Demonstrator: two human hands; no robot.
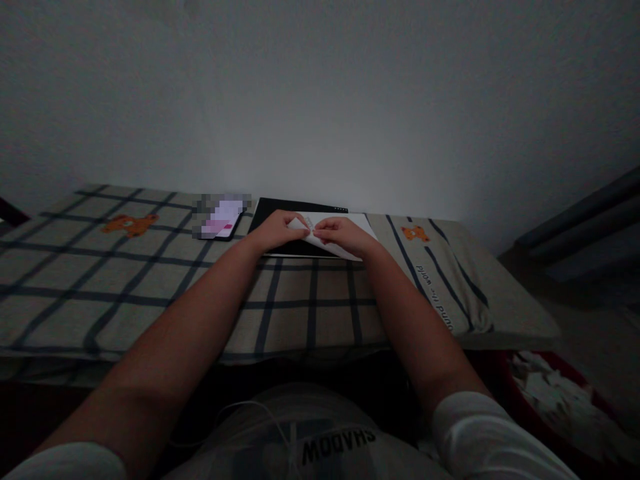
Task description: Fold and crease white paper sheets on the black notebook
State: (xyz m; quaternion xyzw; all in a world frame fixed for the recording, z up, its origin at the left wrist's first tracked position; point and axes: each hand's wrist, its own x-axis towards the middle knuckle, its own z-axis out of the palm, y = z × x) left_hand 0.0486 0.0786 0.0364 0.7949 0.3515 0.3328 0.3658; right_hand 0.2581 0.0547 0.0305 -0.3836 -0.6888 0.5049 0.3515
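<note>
Both your hands sit at 12 o'clock from your body, arms stretched out over the checked bedsheet [150, 280]. Your left hand [277, 230] is curled, fingertips pinching the left end of a white paper sheet [345, 230]. Your right hand [340, 233] is curled too, fingers pinching the same paper right beside the left, fingertips nearly touching at a small raised fold. So both are closed on the paper, thumbs mostly hidden. The paper lies on a black flat board [280, 207], which rests on the sheet near the wall; paper runs off toward 2 o'clock from your hands, one edge past the board's front edge. A phone [223, 219], screen lit and blurred out, lies at 10 o'clock from your left hand, just beside the board. A pillow [450, 280] in matching check sits at 3 o'clock from your right hand. Low at 4 o'clock, a red bin [550, 400] holds crumpled white scraps. Dim light; fine folds unclear.
</note>
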